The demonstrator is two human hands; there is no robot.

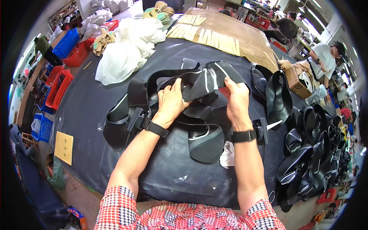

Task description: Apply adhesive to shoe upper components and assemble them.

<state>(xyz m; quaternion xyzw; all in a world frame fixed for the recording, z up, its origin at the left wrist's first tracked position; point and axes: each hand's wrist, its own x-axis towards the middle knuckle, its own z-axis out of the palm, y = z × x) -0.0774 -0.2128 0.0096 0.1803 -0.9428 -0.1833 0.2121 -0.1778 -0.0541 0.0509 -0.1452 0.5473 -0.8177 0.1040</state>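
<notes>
Between my hands a curved black shoe upper (pixel 207 82) with pale stripes is raised a little above the black-topped table (pixel 161 174). My left hand (pixel 171 100) is closed on its left end, with the thumb underneath hidden by the folds. At the right end, my right hand (pixel 237 100) pinches the edge, thumb on top. More black pieces (pixel 117 124) lie loosely folded to the left of my left hand. Another striped black piece (pixel 207 143) rests below the held one. A crumpled white scrap (pixel 227 155) lies next to my right forearm.
A heap of black uppers (pixel 314 161) covers the table's right side. White plastic bags (pixel 124 53) sit at the far left, and a brown board (pixel 249 34) with pale strips at the back. A cardboard box (pixel 299 86) stands far right, near a person in white (pixel 325 57).
</notes>
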